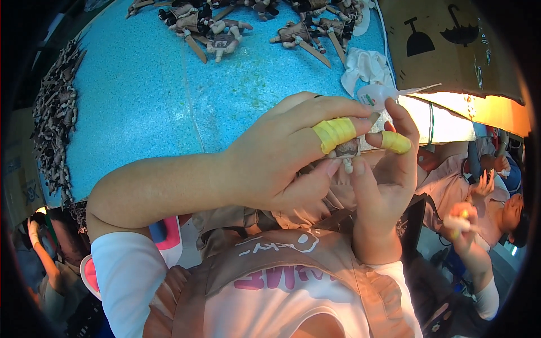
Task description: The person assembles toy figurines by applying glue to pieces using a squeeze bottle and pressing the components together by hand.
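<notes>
My left hand (298, 143) and my right hand (389, 169) meet above my lap at the table's near edge. Between their fingertips they pinch a small brown and beige figurine (347, 149), mostly covered by the fingers. A pale knob-like end (348, 165) of it sticks out toward me. Yellow tape (335, 134) wraps a left finger, and more yellow tape (396, 142) is on a right finger. Just beyond the fingertips is a whitish bottle (376, 96) with a thin pointed nozzle; whether a finger touches it cannot be made out.
The blue tabletop (141, 84) bears several similar figurines (222, 42) at the far side, with long flat tan pieces. A dense row of figurines (56, 118) lines the left edge. A crumpled white cloth (366, 66) lies beside a cardboard box (451, 50). Another person (484, 197) sits at right.
</notes>
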`<state>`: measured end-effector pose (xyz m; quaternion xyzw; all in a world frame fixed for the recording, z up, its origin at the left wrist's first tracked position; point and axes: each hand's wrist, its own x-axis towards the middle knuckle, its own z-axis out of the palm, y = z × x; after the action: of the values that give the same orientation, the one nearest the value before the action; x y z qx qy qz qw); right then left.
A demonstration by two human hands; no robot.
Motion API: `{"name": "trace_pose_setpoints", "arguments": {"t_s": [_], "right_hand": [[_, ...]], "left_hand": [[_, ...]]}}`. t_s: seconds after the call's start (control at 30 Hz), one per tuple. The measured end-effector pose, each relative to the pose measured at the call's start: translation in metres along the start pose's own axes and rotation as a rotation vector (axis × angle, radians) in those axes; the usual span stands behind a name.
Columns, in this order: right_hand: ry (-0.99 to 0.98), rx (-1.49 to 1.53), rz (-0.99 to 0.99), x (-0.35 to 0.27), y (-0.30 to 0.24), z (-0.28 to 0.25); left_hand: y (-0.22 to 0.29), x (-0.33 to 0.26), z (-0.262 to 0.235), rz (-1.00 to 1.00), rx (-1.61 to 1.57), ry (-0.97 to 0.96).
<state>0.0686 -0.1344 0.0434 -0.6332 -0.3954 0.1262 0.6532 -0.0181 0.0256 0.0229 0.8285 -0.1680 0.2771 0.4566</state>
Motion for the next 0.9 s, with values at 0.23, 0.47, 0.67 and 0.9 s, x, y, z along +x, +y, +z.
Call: {"name": "trace_pose_setpoints", "arguments": {"t_s": [0.23,0.47,0.67,0.9], "right_hand": [[-0.103,0.028,0.079,0.001,-0.002,-0.005],[-0.105,-0.027,0.118,-0.001,0.003,-0.005],[-0.129,-0.239,0.024,0.006,0.002,-0.009],[-0.158,-0.675,-0.148,0.01,-0.007,-0.01]], "left_hand": [[0.0,0.003,0.0,0.017,0.014,0.002],[-0.001,-0.002,0.004,-0.051,0.055,0.014],[0.0,-0.002,0.004,-0.086,0.053,0.015],[0.002,-0.001,0.005,-0.094,0.133,-0.006]]}}
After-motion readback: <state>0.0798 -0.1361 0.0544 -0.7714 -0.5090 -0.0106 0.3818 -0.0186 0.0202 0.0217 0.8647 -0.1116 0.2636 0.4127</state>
